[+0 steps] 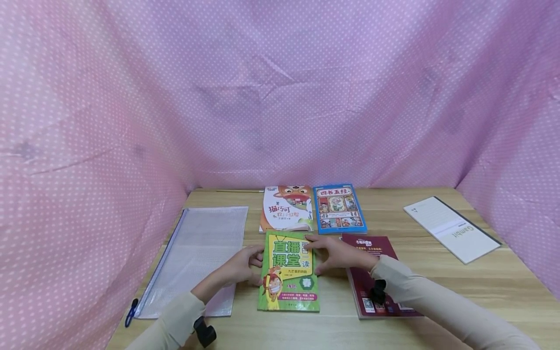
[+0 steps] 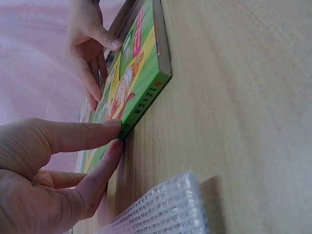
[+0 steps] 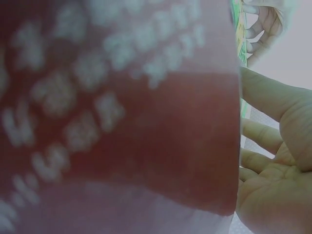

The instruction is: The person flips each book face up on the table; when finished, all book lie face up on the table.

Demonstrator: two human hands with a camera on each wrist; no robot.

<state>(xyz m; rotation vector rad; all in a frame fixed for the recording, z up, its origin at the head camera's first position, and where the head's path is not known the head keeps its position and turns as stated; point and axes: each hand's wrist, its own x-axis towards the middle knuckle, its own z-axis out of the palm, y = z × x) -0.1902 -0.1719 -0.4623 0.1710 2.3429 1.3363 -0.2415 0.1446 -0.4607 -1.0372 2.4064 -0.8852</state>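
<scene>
A thick green and yellow paperback book [image 1: 290, 291] lies face up on the wooden table, between the hands. From its left, my left hand [image 1: 246, 265] pinches the spine edge; in the left wrist view the thumb [image 2: 87, 135] is at the upper edge and the index finger is just below. On the other side, my right hand [image 1: 339, 253] touches the upper right part of the book with fingers fairly straight, thumb by the right edge. Beneath the right forearm is a maroon book [image 1: 356, 287], which fills much of the right wrist view and hides part of that hand.
A mesh zip pouch [image 1: 210, 253] with a blue pull lies at left. Behind the green book are a white book with a cartoon cover [image 1: 273, 218] and a blue-bordered book [image 1: 341, 226]. A pale notebook [image 1: 450, 231] lies at right, a thin stick [image 1: 238, 191] at the back edge.
</scene>
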